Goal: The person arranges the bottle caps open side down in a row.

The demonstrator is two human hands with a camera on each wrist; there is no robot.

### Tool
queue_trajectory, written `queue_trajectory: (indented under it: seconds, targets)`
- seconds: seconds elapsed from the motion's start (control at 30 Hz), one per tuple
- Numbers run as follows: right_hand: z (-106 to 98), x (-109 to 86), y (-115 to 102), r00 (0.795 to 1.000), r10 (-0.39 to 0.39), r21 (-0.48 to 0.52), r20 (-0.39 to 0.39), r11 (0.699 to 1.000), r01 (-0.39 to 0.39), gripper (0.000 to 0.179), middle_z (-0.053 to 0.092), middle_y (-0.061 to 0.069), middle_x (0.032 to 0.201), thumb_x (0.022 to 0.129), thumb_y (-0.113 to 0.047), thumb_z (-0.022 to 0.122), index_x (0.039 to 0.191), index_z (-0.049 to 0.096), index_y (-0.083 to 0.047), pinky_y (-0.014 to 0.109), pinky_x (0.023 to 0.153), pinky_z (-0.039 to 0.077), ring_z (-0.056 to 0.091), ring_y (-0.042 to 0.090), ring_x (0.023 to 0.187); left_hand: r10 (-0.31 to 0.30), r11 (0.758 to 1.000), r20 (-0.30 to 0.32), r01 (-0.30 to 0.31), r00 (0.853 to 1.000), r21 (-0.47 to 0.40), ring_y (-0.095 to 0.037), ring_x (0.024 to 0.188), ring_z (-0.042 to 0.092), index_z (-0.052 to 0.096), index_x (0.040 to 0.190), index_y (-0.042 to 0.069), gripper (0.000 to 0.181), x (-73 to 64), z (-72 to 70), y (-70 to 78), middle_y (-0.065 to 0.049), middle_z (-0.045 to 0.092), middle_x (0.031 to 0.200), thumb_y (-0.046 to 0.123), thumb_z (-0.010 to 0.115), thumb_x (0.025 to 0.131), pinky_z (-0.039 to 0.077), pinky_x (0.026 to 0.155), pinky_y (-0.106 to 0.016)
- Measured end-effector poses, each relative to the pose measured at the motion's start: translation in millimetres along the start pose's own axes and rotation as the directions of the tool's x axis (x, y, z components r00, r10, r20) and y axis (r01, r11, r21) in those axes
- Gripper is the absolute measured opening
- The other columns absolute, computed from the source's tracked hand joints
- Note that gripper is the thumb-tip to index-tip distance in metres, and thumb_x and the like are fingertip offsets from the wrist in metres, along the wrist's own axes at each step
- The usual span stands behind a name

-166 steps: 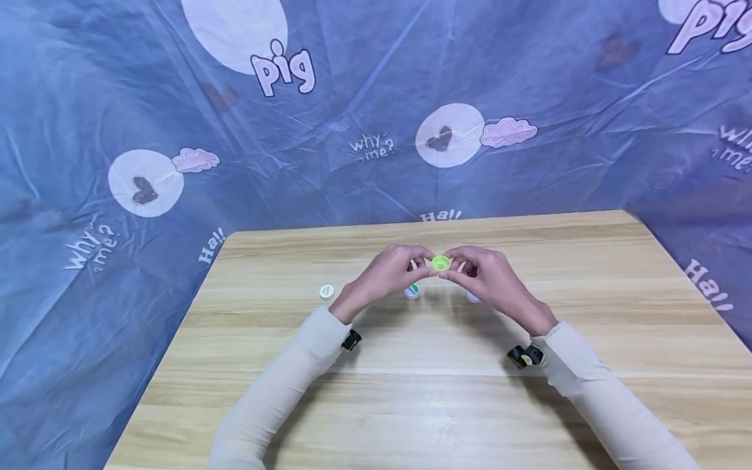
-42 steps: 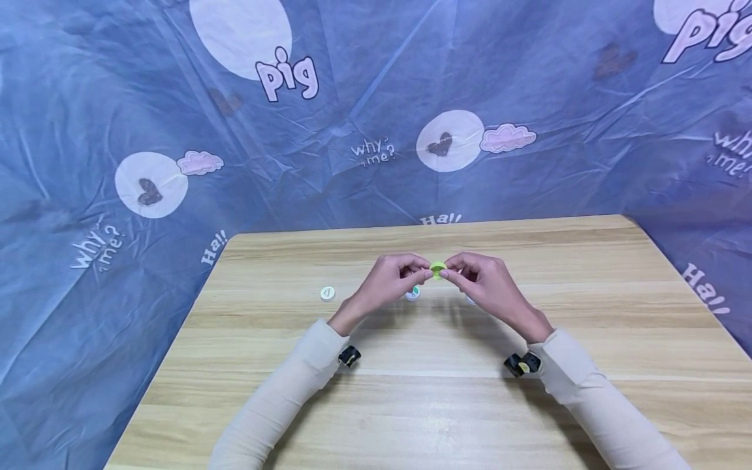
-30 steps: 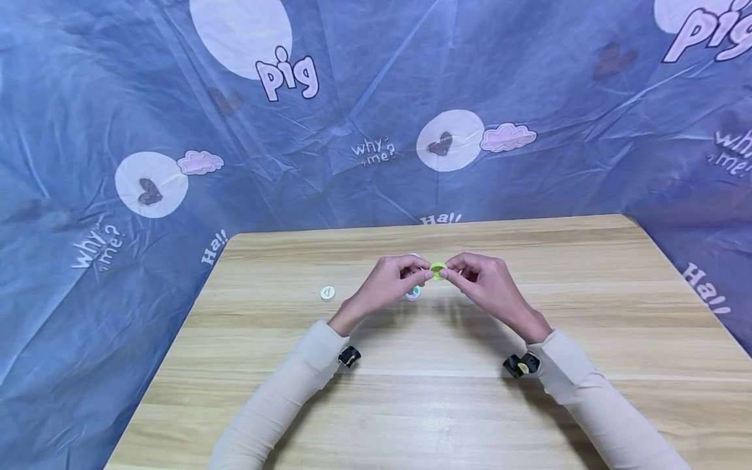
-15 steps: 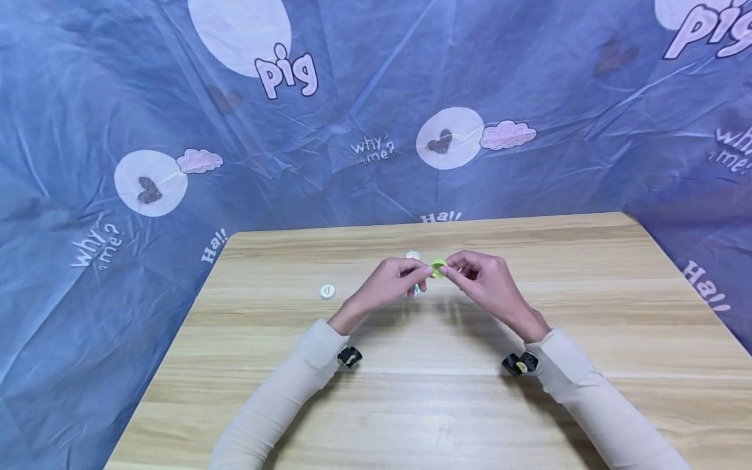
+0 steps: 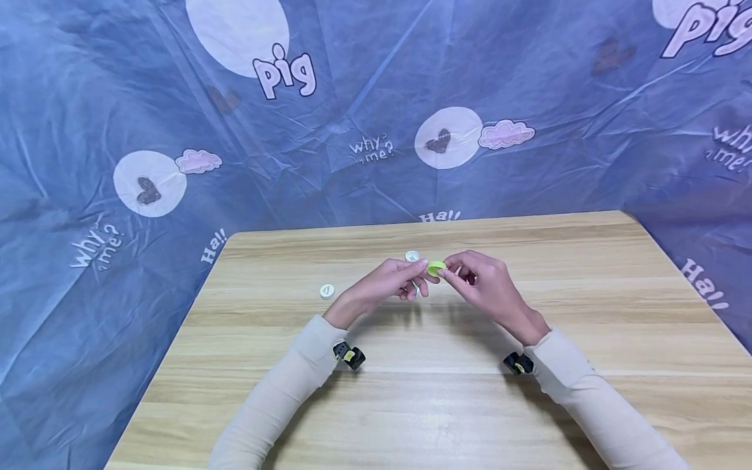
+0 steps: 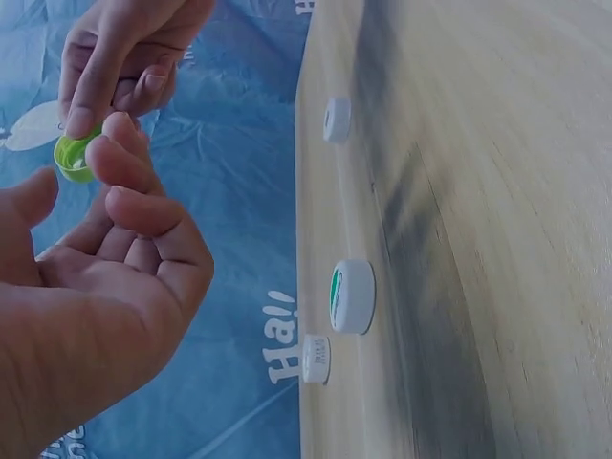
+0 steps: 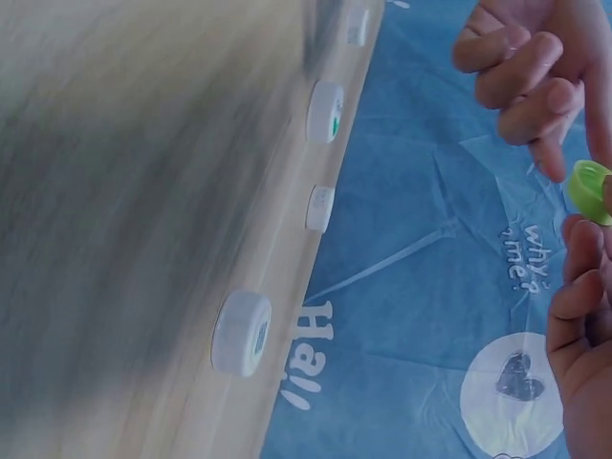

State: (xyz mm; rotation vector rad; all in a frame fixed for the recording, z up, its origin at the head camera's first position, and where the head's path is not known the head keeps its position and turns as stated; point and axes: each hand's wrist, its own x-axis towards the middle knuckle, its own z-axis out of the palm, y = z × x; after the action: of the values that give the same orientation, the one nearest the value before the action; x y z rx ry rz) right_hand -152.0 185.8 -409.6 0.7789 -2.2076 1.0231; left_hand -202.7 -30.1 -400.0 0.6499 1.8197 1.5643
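Observation:
A small lime-green bottle cap (image 5: 436, 268) is held up above the table, its hollow inside showing in the left wrist view. My right hand (image 5: 487, 284) pinches the cap's right side between thumb and fingers. My left hand (image 5: 384, 284) is close on the other side, its fingers loosely bent. In the left wrist view, the left thumb stands apart from the green cap (image 6: 72, 163), while a fingertip lies close by; whether it touches is unclear. Beneath the hands, a white cap with a green mark (image 6: 354, 296) sits on the table, mostly hidden in the head view.
More white caps lie on the wooden table (image 5: 446, 405): one at left (image 5: 327, 291), another farther back (image 5: 412, 256). A larger white cap (image 7: 241, 333) shows in the right wrist view, hidden by the right hand from above. A blue printed cloth (image 5: 329, 170) hangs behind.
Both hands earlier pinched the green cap while it was turned and tilted. Now the left thumb and fingers have come off it, and the right hand keeps hold. The far white cap has come into view.

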Motion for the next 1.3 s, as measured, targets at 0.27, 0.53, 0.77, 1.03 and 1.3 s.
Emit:
queue_trajectory:
  seconds: [0.27, 0.53, 0.77, 1.03, 1.3]
  targets:
    - [-1.1, 0.2, -1.6, 0.989, -0.146, -0.073, 0.012, 0.987, 0.146, 0.012, 0.058, -0.007, 0.077, 0.08, -0.007, 0.074, 0.091, 0.068, -0.008, 0.012, 0.051, 0.039, 0.046, 0.002, 0.059, 0.008, 0.998, 0.022, -0.006, 1.0, -0.066, -0.011, 0.06, 0.05, 0.067, 0.113, 0.003, 0.042, -1.5, -0.8, 0.0, -0.007, 0.062, 0.082, 0.039, 0.051, 0.097, 0.04, 0.057, -0.024]
    - [-3.3, -1.3, -4.0, 0.988, -0.152, -0.087, 0.037, 0.984, 0.154, 0.012, 0.057, -0.009, 0.076, 0.081, -0.011, 0.073, 0.092, 0.068, -0.01, 0.012, 0.054, 0.041, 0.048, 0.001, 0.062, 0.03, 0.994, 0.041, -0.025, 0.999, -0.106, -0.011, 0.059, 0.049, 0.064, 0.112, -0.002, 0.035, -2.6, -1.0, -0.1, -0.005, 0.061, 0.08, 0.027, 0.053, 0.098, 0.039, 0.057, -0.023]
    - [-3.8, -2.7, -3.7, 0.983, -0.181, -0.07, 0.035, 0.981, 0.183, 0.014, 0.058, -0.008, 0.077, 0.08, -0.009, 0.074, 0.093, 0.068, -0.007, 0.012, 0.053, 0.041, 0.049, 0.002, 0.063, 0.049, 0.994, 0.047, -0.044, 0.998, -0.102, -0.012, 0.06, 0.05, 0.062, 0.113, -0.007, 0.035, -2.8, -1.2, -0.3, -0.005, 0.061, 0.081, 0.024, 0.056, 0.097, 0.038, 0.057, -0.022]
    - [-4.9, -2.2, -4.1, 0.985, -0.164, -0.036, 0.057, 0.986, 0.166, 0.017, 0.058, -0.008, 0.077, 0.08, -0.009, 0.074, 0.095, 0.069, -0.007, 0.012, 0.053, 0.042, 0.048, 0.002, 0.061, 0.046, 0.993, 0.019, -0.044, 0.999, -0.109, -0.012, 0.061, 0.05, 0.065, 0.111, -0.002, 0.03, -3.4, -0.5, 1.8, -0.006, 0.06, 0.081, 0.022, 0.059, 0.095, 0.039, 0.058, -0.024]
    - [-8.4, 0.6, -4.2, 0.996, -0.043, -0.013, 0.08, 0.999, 0.044, 0.031, 0.061, -0.009, 0.079, 0.079, -0.014, 0.078, 0.107, 0.068, -0.007, 0.016, 0.053, 0.044, 0.052, 0.003, 0.062, 0.101, 0.995, -0.052, -0.101, 0.993, 0.016, -0.015, 0.063, 0.054, 0.065, 0.114, 0.003, 0.034, -4.6, 0.8, 2.6, -0.008, 0.061, 0.084, 0.029, 0.061, 0.093, 0.046, 0.064, -0.027]
